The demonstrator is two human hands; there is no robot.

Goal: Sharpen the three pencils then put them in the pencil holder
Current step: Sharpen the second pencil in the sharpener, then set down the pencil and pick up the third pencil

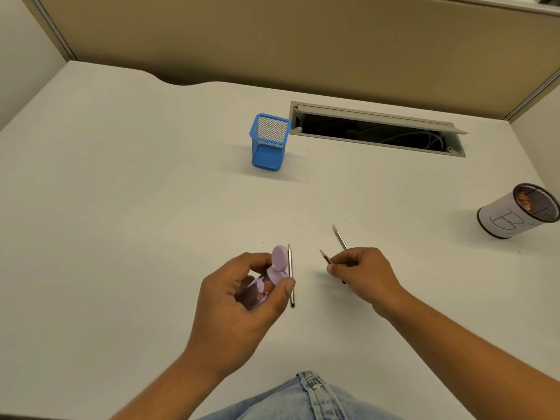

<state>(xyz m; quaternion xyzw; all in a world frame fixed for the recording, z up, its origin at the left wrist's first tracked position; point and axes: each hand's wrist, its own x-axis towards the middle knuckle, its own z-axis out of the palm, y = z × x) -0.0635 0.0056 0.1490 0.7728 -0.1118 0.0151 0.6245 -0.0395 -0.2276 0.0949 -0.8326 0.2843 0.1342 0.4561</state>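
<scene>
My left hand (242,301) grips a small lilac sharpener (274,268) with a round lid standing up. Just right of it one pencil (291,275) lies on the white desk (121,207), tip pointing away. My right hand (362,274) pinches a second pencil (325,257) near its sharpened tip, which points up and left. A third pencil (340,237) lies on the desk behind that hand, partly hidden by the fingers. The blue mesh pencil holder (269,142) stands upright farther back, with nothing visible inside.
A round mesh cup (515,212) wrapped in white paper with a letter on it holds pencil shavings at the right edge. An open cable slot (375,130) lies behind the blue holder. A beige partition (303,40) bounds the desk at the back.
</scene>
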